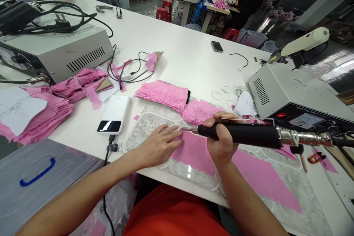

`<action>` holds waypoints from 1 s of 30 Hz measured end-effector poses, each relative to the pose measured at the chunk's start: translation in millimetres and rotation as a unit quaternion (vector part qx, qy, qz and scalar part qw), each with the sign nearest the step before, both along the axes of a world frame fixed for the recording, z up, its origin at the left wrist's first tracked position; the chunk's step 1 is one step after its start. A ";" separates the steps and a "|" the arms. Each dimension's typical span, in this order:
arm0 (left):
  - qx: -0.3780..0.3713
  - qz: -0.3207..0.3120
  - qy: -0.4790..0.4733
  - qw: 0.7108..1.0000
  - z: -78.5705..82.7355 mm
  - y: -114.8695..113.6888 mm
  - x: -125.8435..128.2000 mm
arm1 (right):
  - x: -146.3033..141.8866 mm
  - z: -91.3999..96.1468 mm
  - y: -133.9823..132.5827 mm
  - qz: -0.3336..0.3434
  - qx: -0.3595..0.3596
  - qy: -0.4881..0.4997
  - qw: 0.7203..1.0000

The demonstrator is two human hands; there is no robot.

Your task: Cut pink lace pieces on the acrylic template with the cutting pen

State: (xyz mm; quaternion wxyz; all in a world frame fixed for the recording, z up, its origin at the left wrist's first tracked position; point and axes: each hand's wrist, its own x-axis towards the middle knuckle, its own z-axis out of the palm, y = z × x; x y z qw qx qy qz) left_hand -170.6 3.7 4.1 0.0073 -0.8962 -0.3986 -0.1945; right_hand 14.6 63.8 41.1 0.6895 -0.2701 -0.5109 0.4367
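Observation:
My right hand (222, 142) is wrapped round a black handheld ultrasonic cutter (243, 134) with a slim metal tip and a silver connector at its back end. That tip points left and meets the upper edge of a pink fabric piece (193, 151), close to my left fingertips. Flat on the left edge of this fabric lies my left hand (163, 143), fingers stretched out. Under the fabric is a clear, scratched plastic mat (149, 125). Just beyond it sit a stack of pink lace pieces (163, 94) and a smaller lace pile (201, 110). Another pink panel (265, 177) spreads to the right.
Grey generator boxes stand left (74, 51) and right (290, 88). A white power bank (114, 114) and bundled pink pieces (55, 107) are at left. A phone (217, 46) and loose cables (132, 70) lie farther back. Beyond, a person (250, 5) sits at a sewing machine.

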 end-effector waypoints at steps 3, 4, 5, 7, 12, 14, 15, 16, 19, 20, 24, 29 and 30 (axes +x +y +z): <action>-0.003 -0.002 -0.001 1.000 -0.5 0.0 -0.3 | -1.0 -1.8 1.0 0.004 0.007 0.006 1.000; -0.003 -0.003 -0.002 1.000 -0.7 0.1 -0.3 | -1.3 -2.4 1.3 0.005 0.007 0.006 1.000; 0.000 -0.003 -0.005 1.000 -0.8 0.1 -0.4 | -1.6 -2.8 1.5 0.004 0.007 0.007 1.000; 0.006 -0.005 -0.009 1.000 -1.1 0.2 -0.5 | -1.9 -3.2 1.4 0.001 0.004 0.008 1.000; 0.008 -0.004 -0.001 1.000 -1.9 -0.1 -1.5 | -1.8 -2.8 -0.5 -0.004 -0.005 -0.004 1.000; 0.007 -0.005 0.002 1.000 -2.3 -0.2 -2.1 | -1.9 -2.6 -0.4 -0.003 -0.009 -0.002 1.000; 0.007 -0.007 0.005 1.000 -2.5 -0.1 -2.5 | -2.1 -2.6 0.0 -0.002 -0.011 -0.001 1.000; 0.007 -0.009 0.007 1.000 -2.6 0.1 -2.8 | -2.4 -2.7 0.7 0.000 -0.011 -0.001 1.000; 0.007 -0.013 0.015 1.000 -2.6 1.6 -3.3 | -3.3 -3.0 3.7 0.007 -0.004 0.003 1.000; 0.007 -0.013 0.016 1.000 -2.4 2.1 -3.4 | -3.5 -3.0 4.6 0.010 0.000 0.007 1.000; 0.009 -0.013 0.022 1.000 -1.0 3.7 -3.7 | -3.7 -2.2 5.9 0.018 0.011 0.008 1.000; 0.012 -0.014 0.024 1.000 0.2 4.6 -4.3 | -6.7 -1.3 5.5 0.004 0.010 -0.008 1.000; 0.010 -0.014 0.025 1.000 0.2 4.8 -4.5 | -7.6 -1.0 5.8 0.002 0.010 -0.009 1.000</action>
